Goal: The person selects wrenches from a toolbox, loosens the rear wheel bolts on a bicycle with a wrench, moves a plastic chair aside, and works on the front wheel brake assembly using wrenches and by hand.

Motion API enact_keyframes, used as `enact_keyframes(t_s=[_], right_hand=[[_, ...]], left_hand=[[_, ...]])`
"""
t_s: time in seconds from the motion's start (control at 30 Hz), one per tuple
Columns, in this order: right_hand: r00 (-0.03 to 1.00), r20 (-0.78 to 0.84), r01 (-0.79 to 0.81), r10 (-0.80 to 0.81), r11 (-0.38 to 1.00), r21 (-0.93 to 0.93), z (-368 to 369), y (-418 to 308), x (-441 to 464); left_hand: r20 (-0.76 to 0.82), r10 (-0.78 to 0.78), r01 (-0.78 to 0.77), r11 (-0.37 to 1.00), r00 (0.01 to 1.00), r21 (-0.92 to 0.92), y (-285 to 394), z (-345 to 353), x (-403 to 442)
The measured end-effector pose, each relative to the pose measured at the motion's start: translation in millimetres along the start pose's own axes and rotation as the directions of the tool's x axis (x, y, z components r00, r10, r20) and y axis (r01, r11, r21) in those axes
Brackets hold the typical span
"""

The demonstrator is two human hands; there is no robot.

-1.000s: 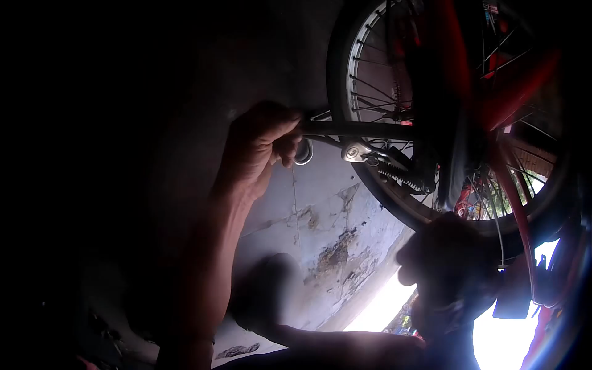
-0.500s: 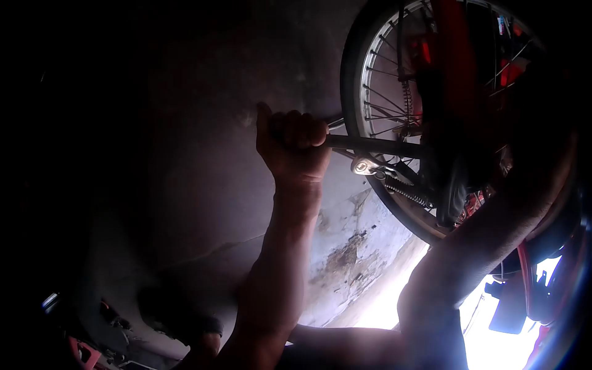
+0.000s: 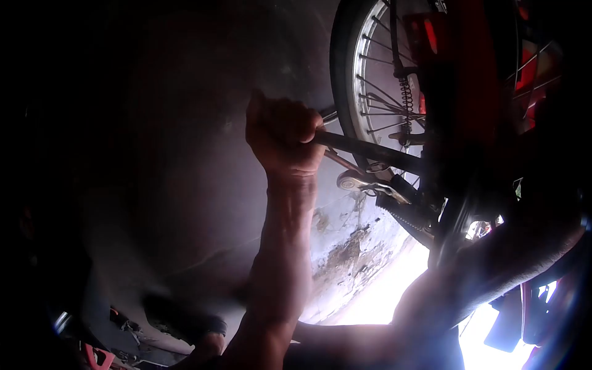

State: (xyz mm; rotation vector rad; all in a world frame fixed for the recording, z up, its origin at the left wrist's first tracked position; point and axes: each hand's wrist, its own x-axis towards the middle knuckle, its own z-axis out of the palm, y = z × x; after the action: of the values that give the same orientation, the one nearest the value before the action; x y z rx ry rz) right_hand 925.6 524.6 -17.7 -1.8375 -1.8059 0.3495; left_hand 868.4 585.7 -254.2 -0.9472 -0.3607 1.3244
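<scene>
My left hand point(image 3: 287, 135) is closed around the end of a dark bar point(image 3: 370, 151), which slants down to the right into the shadowed frame of a red motorcycle point(image 3: 472, 80). Just below the bar is a silver metal part with a round head point(image 3: 350, 181). A spoked wheel point(image 3: 346, 68) stands behind the bar, with a coil spring point(image 3: 406, 102) in front of its spokes. My right forearm point(image 3: 493, 271) crosses the lower right and runs into darkness, where my right hand cannot be seen.
A worn, stained pale surface point(image 3: 345, 259) lies behind my left arm. Bright light glares at the lower right beside a dark hanging flap point(image 3: 505, 324). A foot point(image 3: 213, 342) in dark footwear and a pink-red object point(image 3: 97, 356) show at the lower left.
My right arm has swung up and to the right, and its hand has gone out of sight. My left fist has turned, still on the bar, which now slopes more. The wheel shows less.
</scene>
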Motion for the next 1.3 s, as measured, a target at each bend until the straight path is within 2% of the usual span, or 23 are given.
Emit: enact_keyframes(t_s=[0.03, 0.07, 0.17, 0.27, 0.37, 0.57, 0.67, 0.77, 0.8, 0.87, 0.97, 1.0, 1.03, 1.07, 1.13, 1.17, 1.2, 1.23, 1.27, 1.3], right_hand=[[1.0, -0.009, -0.014, 0.014, 1.0, 0.013, -1.7, -1.6, -1.0], [1.0, -0.015, -0.026, 0.027, 0.999, 0.031, -2.0, -2.4, -0.8], [0.998, -0.029, -0.045, 0.047, 0.997, 0.062, -2.2, -2.5, -1.0], [0.997, -0.044, -0.061, 0.065, 0.994, 0.092, -2.0, -3.6, 0.8], [0.994, -0.06, -0.08, 0.087, 0.99, 0.117, -3.0, -5.3, 4.7], [0.987, -0.092, -0.109, 0.129, 0.975, 0.196, -2.9, -8.8, 10.5], [0.983, -0.102, -0.124, 0.15, 0.966, 0.225, -3.3, -11.9, 5.2], [0.975, -0.129, -0.14, 0.181, 0.951, 0.276, -2.4, -17.0, 16.1], [0.97, -0.148, -0.14, 0.192, 0.942, 0.307, -1.1, -17.8, 24.5], [0.947, -0.188, -0.16, 0.262, 0.888, 0.431, -0.2, -24.9, 51.4], [0.877, -0.225, -0.184, 0.425, 0.729, 0.659, -0.9, -42.7, 103.1], [0.849, -0.263, -0.172, 0.458, 0.71, 0.683, -1.8, -49.5, 115.4], [0.813, -0.35, -0.157, 0.466, 0.754, 0.638, -2.6, -62.2, 115.0], [0.769, -0.435, -0.153, 0.469, 0.795, 0.587, -2.9, -74.4, 114.7], [0.802, -0.455, 0.034, 0.386, 0.733, 0.68, -1.0, -63.0, 104.0], [0.84, -0.46, 0.145, 0.289, 0.698, 0.702, 1.0, -51.0, 91.5], [0.879, -0.456, 0.223, 0.142, 0.723, 0.654, 1.4, -38.7, 70.2], [0.897, -0.441, 0.256, -0.033, 0.853, 0.456, -6.5, -30.0, 40.5], [0.887, -0.412, 0.323, -0.207, 0.917, 0.235, -14.4, -21.1, 11.2], [0.936, -0.268, 0.296, -0.227, 0.92, 0.256, -22.3, -9.0, -25.7]], left_hand=[[0.015, -0.021, 0.021, 0.999, 1.0, 0.033, 3.1, 6.8, 4.3], [0.069, -0.064, 0.065, 0.998, 0.996, -0.013, 1.1, 12.0, 7.3], [0.109, -0.16, 0.147, 0.982, 0.981, 0.116, 10.0, 22.0, 24.9], [0.126, -0.229, 0.207, 0.964, 0.965, 0.168, 9.9, 39.1, 36.7], [0.084, -0.22, 0.185, 0.934, 0.972, 0.306, 13.4, 54.6, 44.6], [0.057, -0.298, 0.238, 0.85, 0.953, 0.469, 12.4, 96.2, 61.4], [0.145, -0.41, 0.255, 0.768, 0.9, 0.588, 6.3, 123.2, 67.1], [0.162, -0.32, 0.195, 0.831, 0.933, 0.522, 0.2, 123.5, 55.8], [0.176, -0.446, 0.241, 0.728, 0.878, 0.642, 4.0, 130.1, 65.2], [0.191, -0.4, 0.223, 0.778, 0.896, 0.587, 3.5, 130.6, 65.8], [0.127, -0.354, 0.251, 0.834, 0.927, 0.491, 18.4, 115.8, 72.8], [0.132, -0.24, 0.14, 0.845, 0.962, 0.517, 45.6, 111.1, 77.1], [0.146, -0.124, 0.027, 0.843, 0.981, 0.536, 73.0, 120.4, 80.7], [0.161, -0.152, 0.035, 0.824, 0.975, 0.566, 81.6, 141.5, 67.0], [0.172, -0.161, 0.003, 0.739, 0.972, 0.674, 91.4, 178.9, 37.0], [0.177, -0.138, -0.041, 0.666, 0.975, 0.745, 94.1, 198.5, 23.8], [0.187, -0.128, -0.083, 0.567, 0.974, 0.82, 102.6, 217.8, 17.3], [0.212, -0.121, -0.135, 0.46, 0.97, 0.878, 110.2, 237.4, 14.5], [0.23, -0.116, -0.177, 0.348, 0.966, 0.921, 110.4, 248.2, 8.5], [0.18, 0.047, -0.186, 0.238, 0.982, 0.953, 102.8, 253.9, -3.6]])
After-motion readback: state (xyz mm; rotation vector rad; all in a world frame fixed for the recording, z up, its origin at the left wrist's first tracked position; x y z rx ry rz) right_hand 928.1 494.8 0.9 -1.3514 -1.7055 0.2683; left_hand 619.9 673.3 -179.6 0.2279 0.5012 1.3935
